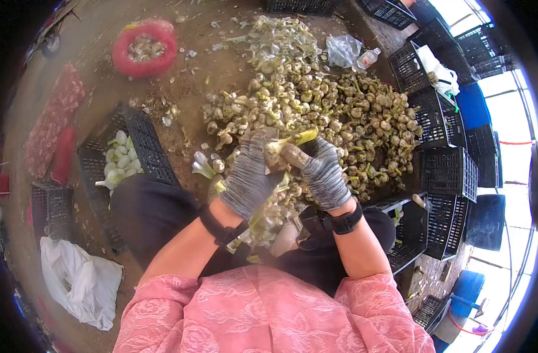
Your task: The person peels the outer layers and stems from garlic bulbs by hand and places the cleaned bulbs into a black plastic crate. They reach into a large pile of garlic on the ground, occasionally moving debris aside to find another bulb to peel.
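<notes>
Between my gloved hands is a garlic bulb with a thick green-yellow stem pointing right. My left hand is closed around the bulb's left side. Against its right side, under the stem, press the thumb and curled fingers of my right hand. Both hands wear grey striped knit gloves, and the far side of the bulb is partly hidden by them. Just beyond lies a large heap of unpeeled garlic bulbs. Loose peeled skins lie below my hands, between my legs.
At left, a black crate holds peeled white garlic. A pink net bag with skins lies farther off. A white sack is at lower left. Black crates stack along the right. A plastic bottle lies behind the heap.
</notes>
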The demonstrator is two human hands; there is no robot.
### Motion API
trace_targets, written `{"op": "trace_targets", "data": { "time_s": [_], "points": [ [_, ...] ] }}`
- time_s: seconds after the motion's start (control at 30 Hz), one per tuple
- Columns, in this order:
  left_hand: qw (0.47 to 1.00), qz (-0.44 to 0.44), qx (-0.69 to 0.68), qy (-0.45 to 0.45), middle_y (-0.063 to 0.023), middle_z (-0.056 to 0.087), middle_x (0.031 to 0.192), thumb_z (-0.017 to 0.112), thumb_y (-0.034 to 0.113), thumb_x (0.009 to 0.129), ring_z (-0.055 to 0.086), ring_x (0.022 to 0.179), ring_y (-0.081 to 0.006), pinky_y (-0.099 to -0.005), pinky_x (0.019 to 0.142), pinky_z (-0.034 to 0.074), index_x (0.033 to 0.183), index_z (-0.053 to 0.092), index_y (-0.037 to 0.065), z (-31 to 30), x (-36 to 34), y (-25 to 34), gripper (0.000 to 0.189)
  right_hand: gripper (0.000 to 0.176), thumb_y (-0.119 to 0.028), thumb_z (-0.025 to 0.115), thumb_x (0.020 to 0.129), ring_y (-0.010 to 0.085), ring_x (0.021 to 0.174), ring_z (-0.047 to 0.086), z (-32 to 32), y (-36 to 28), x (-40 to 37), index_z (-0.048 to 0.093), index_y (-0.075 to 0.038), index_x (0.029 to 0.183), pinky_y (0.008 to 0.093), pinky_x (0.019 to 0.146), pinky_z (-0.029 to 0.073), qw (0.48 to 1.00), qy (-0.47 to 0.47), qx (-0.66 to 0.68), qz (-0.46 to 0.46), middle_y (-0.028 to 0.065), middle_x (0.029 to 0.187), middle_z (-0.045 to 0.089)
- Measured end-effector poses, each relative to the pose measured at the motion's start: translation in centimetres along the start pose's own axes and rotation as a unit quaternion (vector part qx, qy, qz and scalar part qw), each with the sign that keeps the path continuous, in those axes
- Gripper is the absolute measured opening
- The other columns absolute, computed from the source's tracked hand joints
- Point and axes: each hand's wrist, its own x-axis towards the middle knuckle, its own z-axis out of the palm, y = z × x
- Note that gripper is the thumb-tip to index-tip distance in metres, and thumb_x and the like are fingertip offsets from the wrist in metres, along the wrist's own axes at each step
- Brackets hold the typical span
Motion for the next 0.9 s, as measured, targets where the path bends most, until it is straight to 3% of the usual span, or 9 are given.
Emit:
{"op": "trace_targets", "data": {
  "time_s": [0.1,0.17,0.47,0.53,0.7,0.77,0.8,0.83,0.9],
  "points": [
    [0.995,0.054,0.079,0.032,-0.0202,0.047,0.11,0.072,0.016,0.062,0.046,0.104,-0.0355,-0.0413,0.093,0.035,0.12,0.035,-0.002,-0.1,-0.2,-0.4,0.072,0.019,-0.014,0.063,0.078,0.006,0.067,0.054,-0.4,-0.4,0.0,0.059,-0.001,0.09,0.0204,0.059,0.045,0.996,-0.036,0.058,0.056,0.0015,0.077,0.061],
    [0.991,0.103,0.063,0.062,-0.0208,0.042,0.11,0.067,0.003,0.063,0.049,0.093,-0.0346,-0.0369,0.079,0.044,0.122,0.031,0.001,-0.5,0.0,0.1,0.068,0.016,-0.011,0.062,0.078,0.0051,0.068,0.054,-0.4,-0.4,0.0,0.059,-0.001,0.09,0.0199,0.058,0.045,0.996,-0.037,0.06,0.048,0.0017,0.078,0.061],
    [0.979,-0.037,-0.198,-0.024,-0.0118,0.05,0.099,0.071,0.006,0.064,0.052,0.089,-0.0215,-0.0322,0.077,0.044,0.115,0.038,0.002,0.2,-0.1,-0.8,0.06,0.02,-0.008,0.059,0.079,0.0081,0.074,0.055,-1.9,-1.2,0.4,0.059,0.0,0.097,0.022,0.067,0.046,0.994,-0.085,-0.06,-0.024,0.0038,0.086,0.062],
    [0.903,-0.1,-0.415,-0.045,-0.0067,0.05,0.1,0.069,0.007,0.067,0.051,0.089,-0.0162,-0.0286,0.077,0.044,0.111,0.041,0.002,-1.1,0.4,1.5,0.053,0.019,-0.007,0.059,0.079,0.0088,0.075,0.055,-2.1,-1.5,0.5,0.059,0.0,0.097,0.0229,0.069,0.046,0.995,-0.079,-0.065,-0.015,0.0031,0.085,0.062],
    [0.8,-0.252,-0.538,-0.088,-0.0035,0.052,0.095,0.066,0.021,0.072,0.052,0.085,-0.0134,-0.0275,0.073,0.046,0.11,0.044,0.005,-2.4,1.3,1.6,0.048,0.019,-0.005,0.058,0.079,0.0091,0.08,0.054,-2.4,-0.8,0.7,0.058,0.0,0.097,0.024,0.073,0.045,0.993,-0.086,-0.04,-0.067,0.0029,0.088,0.061],
    [0.597,-0.28,-0.73,-0.18,-0.0039,0.053,0.09,0.061,0.037,0.075,0.053,0.08,-0.0139,-0.029,0.07,0.048,0.108,0.047,0.005,-3.4,2.0,1.7,0.048,0.019,-0.004,0.058,0.079,0.009,0.082,0.054,-2.4,0.3,0.9,0.058,0.0,0.098,0.024,0.075,0.045,0.989,-0.093,-0.022,-0.114,0.0031,0.09,0.06],
    [0.617,-0.304,-0.71,-0.152,-0.0081,0.057,0.093,0.053,0.052,0.075,0.058,0.072,-0.0174,-0.0294,0.06,0.05,0.111,0.047,0.004,-3.2,1.8,1.8,0.06,0.02,-0.004,0.058,0.079,0.0092,0.083,0.054,-2.0,0.4,0.7,0.057,0.0,0.098,0.0239,0.075,0.044,0.99,-0.083,0.007,-0.117,0.0035,0.091,0.06],
    [0.617,-0.304,-0.71,-0.152,-0.0081,0.057,0.093,0.053,0.052,0.075,0.058,0.072,-0.0174,-0.0294,0.06,0.05,0.111,0.047,0.004,-3.0,1.9,1.8,0.06,0.02,-0.003,0.057,0.079,0.0094,0.084,0.054,-1.7,0.4,0.6,0.057,0.0,0.098,0.0238,0.076,0.044,0.989,-0.073,0.036,-0.12,0.0039,0.093,0.059],
    [0.723,-0.335,-0.598,-0.083,-0.0071,0.057,0.093,0.052,0.045,0.08,0.058,0.076,-0.0174,-0.0292,0.061,0.05,0.11,0.048,0.004,-2.6,1.9,1.5,0.051,0.02,-0.003,0.057,0.079,0.0099,0.083,0.054,-1.6,0.1,0.2,0.057,0.0,0.099,0.0247,0.077,0.044,0.993,-0.063,0.086,-0.06,0.0039,0.092,0.06]
  ]
}}
